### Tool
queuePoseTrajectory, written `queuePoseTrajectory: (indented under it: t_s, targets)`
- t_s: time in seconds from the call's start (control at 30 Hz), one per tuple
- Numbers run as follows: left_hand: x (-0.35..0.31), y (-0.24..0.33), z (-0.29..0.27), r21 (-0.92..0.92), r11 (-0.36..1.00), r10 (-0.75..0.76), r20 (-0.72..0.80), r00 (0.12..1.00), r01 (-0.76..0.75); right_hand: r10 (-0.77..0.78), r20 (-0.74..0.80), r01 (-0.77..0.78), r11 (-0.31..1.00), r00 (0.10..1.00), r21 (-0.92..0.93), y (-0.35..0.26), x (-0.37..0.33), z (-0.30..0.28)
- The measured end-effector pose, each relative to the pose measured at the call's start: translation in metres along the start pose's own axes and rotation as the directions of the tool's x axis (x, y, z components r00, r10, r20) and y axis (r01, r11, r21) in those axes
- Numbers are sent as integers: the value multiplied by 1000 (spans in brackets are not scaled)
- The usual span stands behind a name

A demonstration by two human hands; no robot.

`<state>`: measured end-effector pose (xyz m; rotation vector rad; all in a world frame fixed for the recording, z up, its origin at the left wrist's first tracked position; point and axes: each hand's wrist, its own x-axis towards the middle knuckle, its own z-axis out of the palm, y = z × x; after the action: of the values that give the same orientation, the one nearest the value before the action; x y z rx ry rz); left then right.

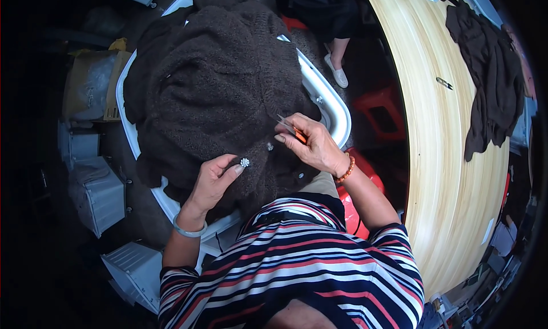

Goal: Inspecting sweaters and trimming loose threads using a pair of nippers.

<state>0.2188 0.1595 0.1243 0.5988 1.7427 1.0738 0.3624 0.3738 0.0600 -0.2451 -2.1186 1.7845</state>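
Note:
A large dark brown knitted garment (pixel 217 89) lies heaped in front of me over a white tub (pixel 343 122). With thumb and forefinger closed, my left hand (pixel 211 185) pinches the knit right at a sparkly silver button (pixel 245 163). My right hand (pixel 317 149) is closed around small thread snips (pixel 300 136) with orange on the handle. Their pale blades point up and left, above the knit and apart from the button. Another shiny button (pixel 270 147) sits on the garment between my hands, and one more (pixel 301 175) lies below my right hand.
On my right runs a light wooden table (pixel 439 186), bearing a dark garment (pixel 490 78) and a small black tool (pixel 444 83). Red stools (pixel 379 109) stand beside it. A person's leg (pixel 338 55) shows beyond the tub. Left are a cardboard box (pixel 113 89) and grey bins (pixel 103 186).

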Motion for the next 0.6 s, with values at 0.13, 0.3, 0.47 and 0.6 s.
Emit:
queuePoseTrajectory:
  t_s: [0.13, 0.3, 0.47, 0.6]
  targets:
    - [3, -1, 10, -142, 990, 12, 14, 1000, -10, 69, -37, -71, 996, 997, -45, -5, -15, 3]
    - [9, -5, 20, -126, 990, 58, -23, 998, -60, 160, 87, -159, 987, 983, -18, -21, -35, 3]
    - [13, -2, 27, -29, 991, 132, -15, 991, -133, 52, 92, -46, 996, 994, -73, -33, -34, 15]
    - [14, 0, 28, 49, 964, 263, 11, 965, -263, 80, 155, -57, 987, 985, -147, -33, -29, 19]
